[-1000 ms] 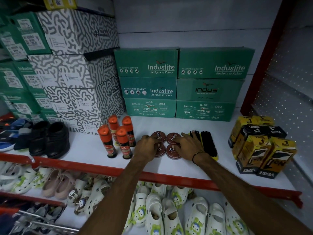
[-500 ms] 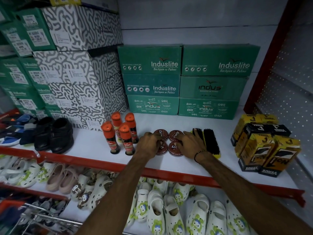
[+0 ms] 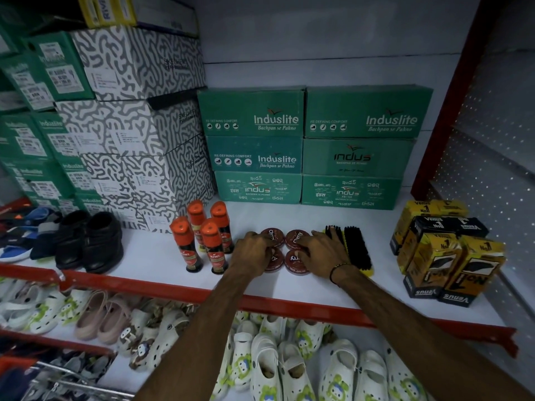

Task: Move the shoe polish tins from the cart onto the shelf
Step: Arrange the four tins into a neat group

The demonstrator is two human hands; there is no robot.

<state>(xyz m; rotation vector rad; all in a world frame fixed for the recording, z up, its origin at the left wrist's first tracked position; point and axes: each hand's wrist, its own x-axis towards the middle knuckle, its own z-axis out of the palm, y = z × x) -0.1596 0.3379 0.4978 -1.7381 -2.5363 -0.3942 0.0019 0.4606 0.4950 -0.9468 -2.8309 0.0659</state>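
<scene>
I see both hands on four polish tins [image 3: 294, 238] on the shelf [image 3: 150, 256]: left hand [image 3: 254, 250] fingers curled over left pair, right hand [image 3: 321, 253] fingers spread on right pair; actual grasp unclear.

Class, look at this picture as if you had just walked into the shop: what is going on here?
A person is arranging four round shoe polish tins on a white shelf. The left hand and right hand rest on the tins, which sit in a two-by-two cluster between orange-capped polish bottles and a black brush. Green shoe boxes are stacked behind.
</scene>
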